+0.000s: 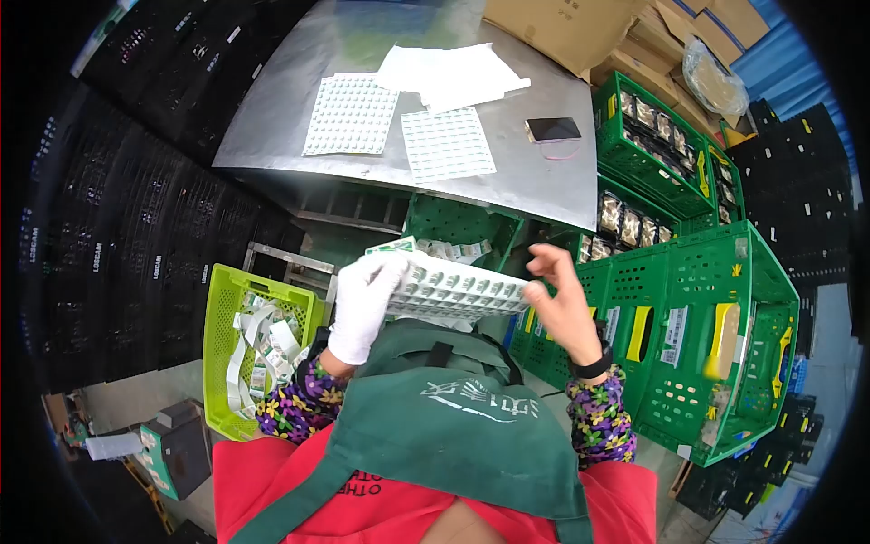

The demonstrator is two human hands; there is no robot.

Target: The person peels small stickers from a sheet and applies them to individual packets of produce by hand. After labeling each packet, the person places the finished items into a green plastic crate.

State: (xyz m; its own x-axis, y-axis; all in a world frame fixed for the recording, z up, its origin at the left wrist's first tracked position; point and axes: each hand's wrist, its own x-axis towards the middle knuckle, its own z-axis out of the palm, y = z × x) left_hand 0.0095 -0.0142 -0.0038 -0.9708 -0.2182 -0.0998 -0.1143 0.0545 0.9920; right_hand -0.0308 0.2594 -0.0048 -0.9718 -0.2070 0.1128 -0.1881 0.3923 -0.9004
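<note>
My left hand (370, 295), in a white glove, grips the left end of a sheet of labels (464, 288) printed in rows of small green-and-white pictures. The sheet is tilted in front of my apron. A small green-and-white piece (391, 247) sticks out above the gloved fingers. At the sheet's right end is my bare right hand (562, 299), its fingers spread and curved, with the thumb close to the corner; whether it touches cannot be made out. Behind the sheet, a green crate (453, 218) holding small packs is partly hidden.
On the metal table (263, 136) lie two label sheets (352, 115), white paper (453, 72) and a phone (553, 130). A lime basket (217, 363) with white strips stands left. Green crates (671, 344) are at right, cardboard boxes (580, 32) behind, black crates (118, 208) far left.
</note>
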